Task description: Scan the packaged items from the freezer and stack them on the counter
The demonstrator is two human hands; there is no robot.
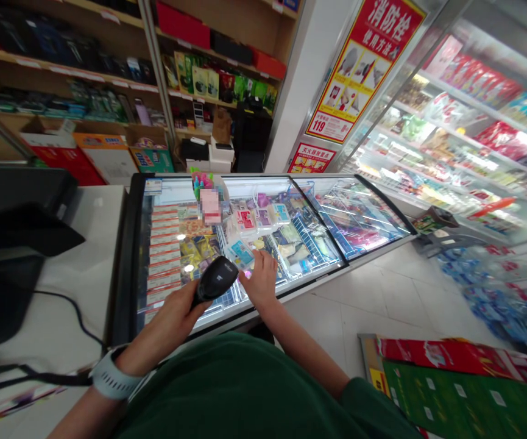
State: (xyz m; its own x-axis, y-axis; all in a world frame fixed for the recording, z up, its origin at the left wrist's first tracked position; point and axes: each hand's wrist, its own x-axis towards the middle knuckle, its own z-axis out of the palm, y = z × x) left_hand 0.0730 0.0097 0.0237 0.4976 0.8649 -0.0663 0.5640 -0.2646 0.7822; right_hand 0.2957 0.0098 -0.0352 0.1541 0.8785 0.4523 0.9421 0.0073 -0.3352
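My left hand [174, 314] is wrapped round the handle of a black barcode scanner [219, 277], whose head points to the right. Close in front of it is a white pack with a blue label [242, 252]. My right hand [262, 280] has its thumb and fingers at the near edge of that pack and appears to grip it; the contact is partly hidden. Just beyond, on the glass top of a chest freezer [325, 274], a row of similar white packs [263, 217] shows red, purple and blue labels. A tub of colourful items [202, 183] stands behind them.
A counter [87, 244] with black equipment and a cable [74, 305] is at the left. Stocked shelves [103, 79] line the back. A lit display fridge [482, 122], bottled water packs [473, 292] and a green-and-red carton [459, 390] are at the right.
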